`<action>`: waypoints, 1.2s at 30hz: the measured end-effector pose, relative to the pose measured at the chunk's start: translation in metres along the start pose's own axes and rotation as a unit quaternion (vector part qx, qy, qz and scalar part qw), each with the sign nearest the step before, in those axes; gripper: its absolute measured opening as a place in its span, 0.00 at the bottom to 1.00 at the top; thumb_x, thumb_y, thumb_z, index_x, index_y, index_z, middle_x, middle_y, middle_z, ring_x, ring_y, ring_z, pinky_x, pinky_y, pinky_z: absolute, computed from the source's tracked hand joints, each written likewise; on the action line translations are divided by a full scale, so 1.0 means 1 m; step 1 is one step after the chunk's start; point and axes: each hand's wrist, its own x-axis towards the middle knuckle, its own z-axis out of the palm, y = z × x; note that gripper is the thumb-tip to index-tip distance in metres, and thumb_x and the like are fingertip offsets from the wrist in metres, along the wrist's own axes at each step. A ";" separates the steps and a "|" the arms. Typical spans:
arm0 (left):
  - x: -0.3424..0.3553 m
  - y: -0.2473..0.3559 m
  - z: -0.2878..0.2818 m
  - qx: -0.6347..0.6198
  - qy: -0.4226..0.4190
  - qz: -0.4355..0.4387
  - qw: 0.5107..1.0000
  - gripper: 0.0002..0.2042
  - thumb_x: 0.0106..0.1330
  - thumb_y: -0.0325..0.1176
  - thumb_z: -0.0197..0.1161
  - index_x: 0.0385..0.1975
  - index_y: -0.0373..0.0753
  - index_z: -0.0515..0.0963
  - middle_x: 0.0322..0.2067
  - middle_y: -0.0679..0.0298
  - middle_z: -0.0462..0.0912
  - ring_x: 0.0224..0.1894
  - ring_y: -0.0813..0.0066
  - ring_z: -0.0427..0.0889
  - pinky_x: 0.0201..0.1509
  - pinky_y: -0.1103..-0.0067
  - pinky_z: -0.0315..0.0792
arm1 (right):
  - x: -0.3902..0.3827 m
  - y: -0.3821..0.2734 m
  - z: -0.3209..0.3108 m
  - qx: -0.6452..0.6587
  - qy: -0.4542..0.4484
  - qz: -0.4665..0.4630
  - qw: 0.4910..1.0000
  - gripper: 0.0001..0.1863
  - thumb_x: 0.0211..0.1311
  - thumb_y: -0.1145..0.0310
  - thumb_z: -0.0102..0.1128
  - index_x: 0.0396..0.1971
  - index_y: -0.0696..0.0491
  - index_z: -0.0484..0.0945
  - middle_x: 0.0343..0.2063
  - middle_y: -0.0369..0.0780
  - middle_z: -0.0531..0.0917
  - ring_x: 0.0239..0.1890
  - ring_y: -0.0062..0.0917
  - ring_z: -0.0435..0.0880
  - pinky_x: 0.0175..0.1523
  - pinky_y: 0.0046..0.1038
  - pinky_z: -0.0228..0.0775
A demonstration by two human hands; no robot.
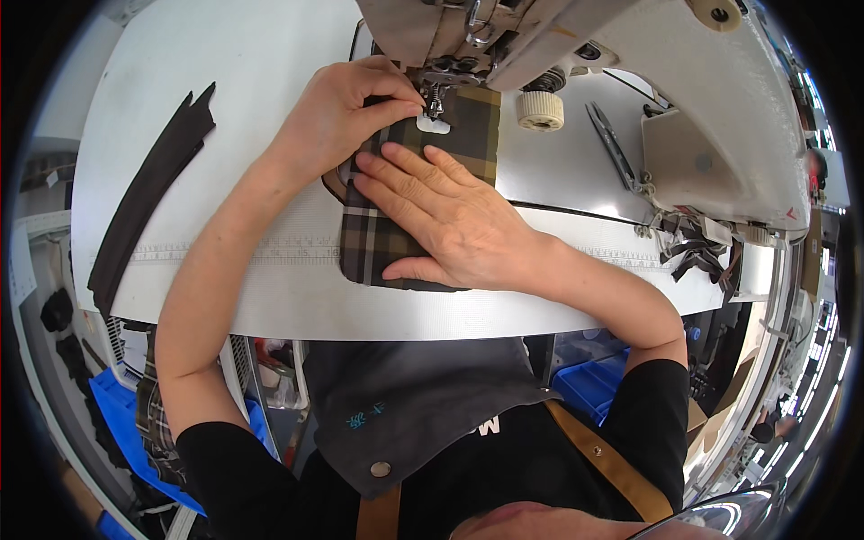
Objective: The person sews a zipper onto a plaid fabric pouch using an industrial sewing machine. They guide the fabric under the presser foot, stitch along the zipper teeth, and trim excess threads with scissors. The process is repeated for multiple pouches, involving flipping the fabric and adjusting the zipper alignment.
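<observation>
Evidently the plaid cloth (382, 236) is the centre of things: it lies flat on the white table (243, 301), its upper part under the presser foot (435, 106) of the sewing machine (621, 54). Taking the cloth as a clock face with twelve at the far edge, the foot sits near twelve. The likeliest trouble is a fingertip straying under the needle, because the left hand (364, 103) works so close beside it; uneven pressure from the right hand (441, 216) could also skew or pucker the cloth. The cloth lies directly beneath the right hand, which is spread wide, palm down, and reaches in from four o'clock. The left hand is at eleven, over the cloth's far left edge, narrow, with thumb and forefinger tips drawn together; what they grip, if anything, cannot be told. Farther out, a dark fabric strip (148, 207) lies at nine o'clock, metal snips (612, 144) at two, and dark scraps (697, 259) toward three.
</observation>
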 end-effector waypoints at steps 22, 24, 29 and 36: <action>-0.016 -0.009 0.002 0.271 0.021 0.243 0.931 0.10 0.51 0.25 0.62 0.35 0.42 0.81 0.35 0.70 0.79 0.35 0.70 0.79 0.37 0.77 0.76 | -0.003 0.062 -0.011 0.079 0.134 0.136 0.978 0.17 0.58 0.81 0.54 0.47 0.53 0.76 0.43 0.41 0.79 0.42 0.33 0.76 0.47 0.29 0.68; -0.017 -0.009 0.002 0.277 0.019 0.234 0.932 0.11 0.52 0.25 0.62 0.35 0.42 0.81 0.37 0.71 0.79 0.36 0.70 0.79 0.38 0.77 0.76 | -0.003 0.061 -0.013 0.047 0.124 0.130 0.983 0.18 0.56 0.80 0.56 0.47 0.51 0.77 0.44 0.40 0.79 0.42 0.33 0.77 0.46 0.28 0.71; -0.018 -0.008 0.002 0.279 0.016 0.225 0.933 0.10 0.53 0.25 0.62 0.36 0.43 0.81 0.37 0.71 0.79 0.36 0.70 0.79 0.38 0.77 0.76 | -0.008 0.051 -0.011 -0.070 0.106 0.092 0.988 0.22 0.49 0.81 0.57 0.46 0.47 0.79 0.46 0.38 0.79 0.43 0.31 0.81 0.41 0.26 0.77; -0.017 -0.009 0.001 0.273 0.015 0.223 0.936 0.10 0.53 0.25 0.62 0.35 0.43 0.81 0.37 0.72 0.79 0.36 0.69 0.79 0.39 0.77 0.76 | -0.008 0.049 -0.012 -0.096 0.103 0.088 0.986 0.24 0.45 0.82 0.57 0.45 0.46 0.80 0.46 0.37 0.79 0.44 0.29 0.81 0.38 0.25 0.79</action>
